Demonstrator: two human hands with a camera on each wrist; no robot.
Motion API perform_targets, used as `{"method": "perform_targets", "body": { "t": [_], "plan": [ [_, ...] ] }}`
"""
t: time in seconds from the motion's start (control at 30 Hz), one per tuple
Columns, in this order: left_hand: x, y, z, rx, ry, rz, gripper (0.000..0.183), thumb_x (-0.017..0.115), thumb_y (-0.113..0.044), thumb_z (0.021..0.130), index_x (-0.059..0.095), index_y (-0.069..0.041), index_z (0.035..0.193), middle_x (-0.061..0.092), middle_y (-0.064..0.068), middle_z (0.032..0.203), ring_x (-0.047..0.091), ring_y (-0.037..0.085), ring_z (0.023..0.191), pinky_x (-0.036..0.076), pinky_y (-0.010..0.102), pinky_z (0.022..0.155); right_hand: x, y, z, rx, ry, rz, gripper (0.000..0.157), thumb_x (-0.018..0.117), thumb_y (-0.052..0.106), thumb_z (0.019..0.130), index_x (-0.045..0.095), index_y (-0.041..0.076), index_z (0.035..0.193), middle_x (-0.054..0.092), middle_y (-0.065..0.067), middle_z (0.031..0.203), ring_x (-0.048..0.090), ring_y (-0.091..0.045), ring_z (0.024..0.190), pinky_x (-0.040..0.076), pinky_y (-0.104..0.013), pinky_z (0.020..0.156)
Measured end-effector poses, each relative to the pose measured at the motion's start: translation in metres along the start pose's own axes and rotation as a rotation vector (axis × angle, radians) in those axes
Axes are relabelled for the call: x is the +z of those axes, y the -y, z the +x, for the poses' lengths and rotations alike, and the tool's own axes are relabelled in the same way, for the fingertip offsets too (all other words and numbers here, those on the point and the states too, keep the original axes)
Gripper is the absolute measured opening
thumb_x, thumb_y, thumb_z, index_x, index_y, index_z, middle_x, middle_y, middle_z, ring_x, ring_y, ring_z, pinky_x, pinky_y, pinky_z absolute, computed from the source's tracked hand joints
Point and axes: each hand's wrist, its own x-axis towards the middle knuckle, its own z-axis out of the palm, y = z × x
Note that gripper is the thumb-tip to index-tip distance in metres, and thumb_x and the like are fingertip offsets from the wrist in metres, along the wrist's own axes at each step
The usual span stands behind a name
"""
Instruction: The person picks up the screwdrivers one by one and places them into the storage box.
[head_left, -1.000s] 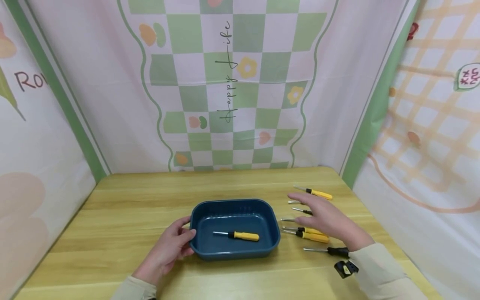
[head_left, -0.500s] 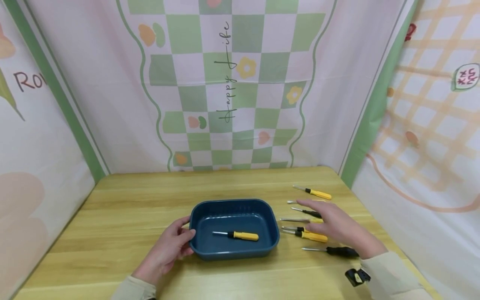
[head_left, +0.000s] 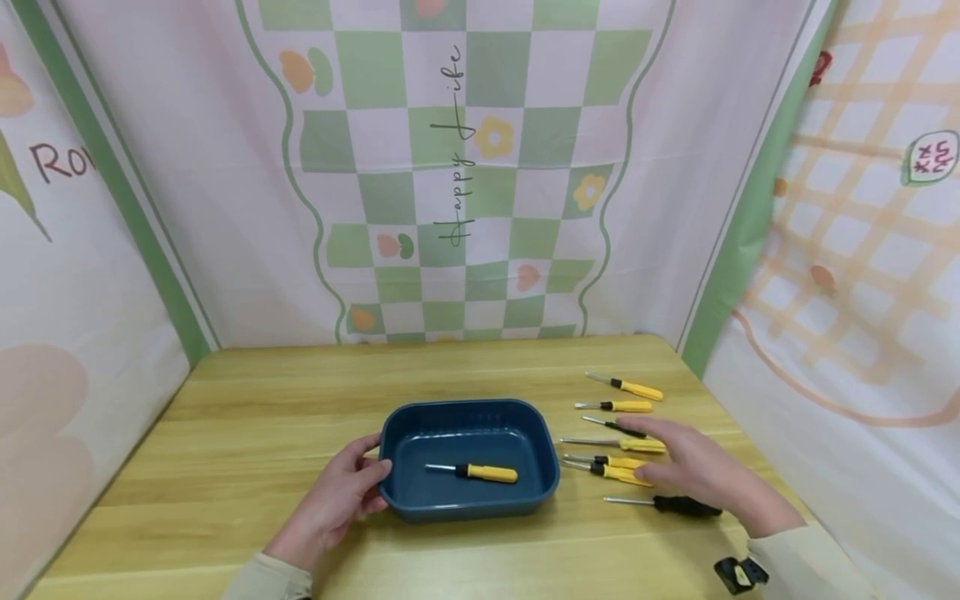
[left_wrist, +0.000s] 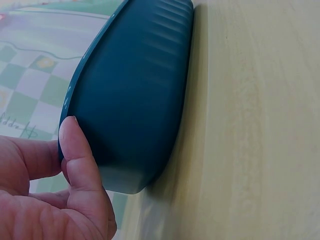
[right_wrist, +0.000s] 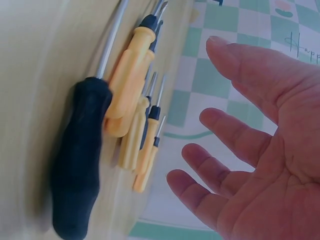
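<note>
left hand (head_left: pixel 341 492) pinches left rim of blue bin (head_left: pixel 480 510); yellow screwdriver (head_left: pixel 491 474) inside. right hand (head_left: pixel 701 471), fingers spread, by handles of 7 screwdrivers (head_left: pixel 641 446), right of bin. wood tabletop (head_left: pixel 300 383) runs behind bin to back edge.

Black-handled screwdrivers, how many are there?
2: the large one, nearest of all on the table, and the small one, third from the far end, partly hidden by the right hand.

Back cloth (head_left: pixel 495 67): green-white checks, upper middle
Right cloth (head_left: pixel 847 192): orange grid, upper right
Table (head_left: pixel 285 396): wood-grained, bottom of frame
</note>
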Motion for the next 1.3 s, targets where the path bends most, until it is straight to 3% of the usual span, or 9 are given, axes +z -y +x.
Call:
{"method": "perform_targets", "body": {
  "t": [0.23, 0.5, 0.63, 0.87, 1.13, 1.3],
  "plan": [
    [-0.001, 0.001, 0.001, 0.001, 0.004, -0.003, 0.054, 0.058, -0.008, 0.105, 0.042, -0.006, 0.157, 0.054, 0.018, 0.116, 0.062, 0.019, 0.075, 0.057, 0.022, 0.059, 0.0, -0.008, -0.011, 0.016, 0.003, 0.03, 0.071, 0.081, 0.024, 0.089, 0.052, 0.007, 0.152, 0.058, -0.025, 0.146, 0.055, -0.052, 0.13, 0.049, -0.069, 0.1],
    [0.0, 0.001, 0.001, 0.0, 0.001, -0.006, 0.053, 0.058, -0.008, 0.105, 0.042, -0.006, 0.156, 0.054, 0.017, 0.114, 0.061, 0.018, 0.074, 0.056, 0.022, 0.059, 0.003, -0.016, -0.02, 0.041, -0.006, -0.047, 0.066, 0.083, 0.032, 0.088, 0.059, 0.006, 0.144, 0.063, -0.026, 0.139, 0.061, -0.051, 0.123, 0.053, -0.067, 0.095],
    [0.0, 0.001, 0.001, -0.003, 0.003, -0.007, 0.054, 0.058, -0.008, 0.105, 0.042, -0.006, 0.157, 0.054, 0.018, 0.115, 0.061, 0.018, 0.074, 0.056, 0.022, 0.058, 0.006, -0.02, -0.024, 0.032, -0.026, -0.097, 0.06, 0.085, 0.031, 0.086, 0.066, 0.008, 0.137, 0.068, -0.02, 0.132, 0.065, -0.046, 0.118, 0.054, -0.063, 0.094],
    [-0.001, 0.001, 0.001, -0.005, 0.009, -0.017, 0.054, 0.058, -0.008, 0.105, 0.042, -0.006, 0.157, 0.054, 0.018, 0.116, 0.061, 0.018, 0.074, 0.056, 0.021, 0.058, 0.005, -0.026, -0.029, 0.036, 0.012, -0.074, 0.053, 0.085, 0.027, 0.085, 0.068, 0.009, 0.132, 0.07, -0.021, 0.128, 0.066, -0.046, 0.115, 0.055, -0.066, 0.092],
    [0.0, 0.0, 0.001, 0.002, 0.016, -0.017, 0.054, 0.057, -0.007, 0.105, 0.041, -0.005, 0.157, 0.054, 0.018, 0.115, 0.062, 0.017, 0.075, 0.056, 0.02, 0.059, 0.008, -0.035, -0.033, 0.031, 0.063, -0.055, 0.046, 0.084, 0.029, 0.087, 0.071, 0.014, 0.128, 0.073, -0.011, 0.126, 0.069, -0.035, 0.113, 0.059, -0.047, 0.09],
    [0.0, 0.0, 0.001, 0.005, 0.013, -0.013, 0.054, 0.056, -0.007, 0.105, 0.042, -0.005, 0.156, 0.054, 0.017, 0.114, 0.062, 0.017, 0.075, 0.056, 0.02, 0.059, 0.012, -0.044, -0.035, 0.004, 0.071, -0.045, 0.042, 0.085, 0.027, 0.085, 0.073, 0.015, 0.123, 0.073, -0.008, 0.125, 0.069, -0.02, 0.11, 0.059, -0.037, 0.089]
  ]
}}
